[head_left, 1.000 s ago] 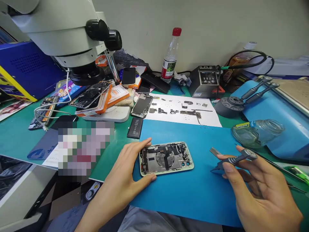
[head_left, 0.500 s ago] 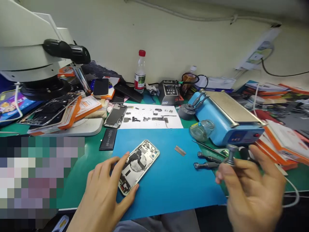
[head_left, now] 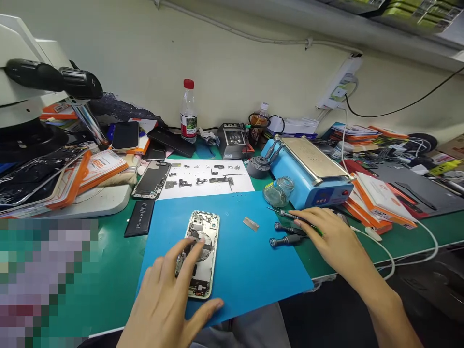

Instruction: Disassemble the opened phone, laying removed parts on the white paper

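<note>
An opened phone housing point(head_left: 213, 256) with bare internals lies on the blue mat point(head_left: 250, 275). My left hand point(head_left: 170, 275) rests over its left side with fingers spread, fingertips on the internals and the thumb apart on the near right. To the right, my right hand point(head_left: 329, 232) has its fingers closed around a slim pen-like tool point(head_left: 284, 213) with a thin metal point and a green part near the palm. Just below that tool lie two dark screwdrivers point(head_left: 288, 240). A small flat metallic strip point(head_left: 251, 224) sits on the mat between the phone and the screwdrivers.
A white sheet point(head_left: 237, 186) behind the mat bears several small phone parts. Left of it are a phone screen point(head_left: 152, 180) and a black battery point(head_left: 139, 218). A glass jar point(head_left: 278, 192), a screwdriver holder point(head_left: 258, 167) and a blue heating machine point(head_left: 308, 179) stand at right.
My right hand has let go of a grey screwdriver and taken hold of the slim tool. The phone has turned more upright, and my left thumb has come off its edge. The view has shifted right.
</note>
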The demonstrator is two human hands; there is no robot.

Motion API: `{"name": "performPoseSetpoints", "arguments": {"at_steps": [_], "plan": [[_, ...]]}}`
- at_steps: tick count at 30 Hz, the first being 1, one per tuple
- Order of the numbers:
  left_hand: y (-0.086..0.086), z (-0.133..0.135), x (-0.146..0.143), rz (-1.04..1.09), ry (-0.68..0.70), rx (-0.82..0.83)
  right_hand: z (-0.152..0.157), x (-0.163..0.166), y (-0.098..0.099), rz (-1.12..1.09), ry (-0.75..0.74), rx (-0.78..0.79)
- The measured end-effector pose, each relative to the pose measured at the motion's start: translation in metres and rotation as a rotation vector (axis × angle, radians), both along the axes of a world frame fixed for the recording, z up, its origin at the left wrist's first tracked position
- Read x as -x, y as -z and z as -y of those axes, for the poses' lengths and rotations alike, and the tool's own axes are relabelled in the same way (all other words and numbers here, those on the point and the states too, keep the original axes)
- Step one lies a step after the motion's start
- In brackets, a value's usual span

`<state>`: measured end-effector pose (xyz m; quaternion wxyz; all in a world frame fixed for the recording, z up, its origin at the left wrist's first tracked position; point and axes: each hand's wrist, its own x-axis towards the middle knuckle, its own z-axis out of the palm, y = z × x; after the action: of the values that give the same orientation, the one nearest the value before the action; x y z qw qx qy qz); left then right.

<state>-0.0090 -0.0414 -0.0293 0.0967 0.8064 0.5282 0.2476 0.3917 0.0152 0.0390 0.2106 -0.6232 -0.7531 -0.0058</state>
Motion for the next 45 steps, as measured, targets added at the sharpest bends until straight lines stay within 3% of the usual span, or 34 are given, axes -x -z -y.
{"name": "performPoseSetpoints", "arguments": {"at_steps": [8, 12, 15, 18, 23, 27, 37, 45], "plan": [[-0.01, -0.003, 0.012, 0.18, 0.142, 0.203, -0.01, -0.007, 0.0, -0.023, -0.067, 0.082], [-0.01, -0.007, 0.005, 0.184, 0.105, 0.201, -0.017, -0.005, 0.0, -0.005, -0.032, 0.024], [-0.016, -0.004, -0.001, 0.182, 0.072, 0.187, -0.015, 0.007, 0.0, 0.033, 0.006, -0.07], [-0.025, 0.0, 0.001, 0.205, 0.127, 0.182, 0.004, 0.041, 0.002, -0.01, -0.018, -0.135], [-0.027, 0.006, 0.011, 0.196, 0.18, 0.037, 0.052, 0.119, 0.019, -0.185, -0.369, -0.17], [-0.022, 0.008, 0.015, 0.146, 0.19, -0.033, 0.063, 0.155, 0.033, -0.248, -0.461, -0.165], [-0.025, 0.01, 0.018, 0.032, 0.203, -0.117, 0.057, 0.161, 0.041, -0.152, -0.556, -0.178], [-0.041, 0.001, 0.014, -0.063, 0.267, -0.307, 0.055, 0.161, 0.042, -0.099, -0.592, -0.219]]}}
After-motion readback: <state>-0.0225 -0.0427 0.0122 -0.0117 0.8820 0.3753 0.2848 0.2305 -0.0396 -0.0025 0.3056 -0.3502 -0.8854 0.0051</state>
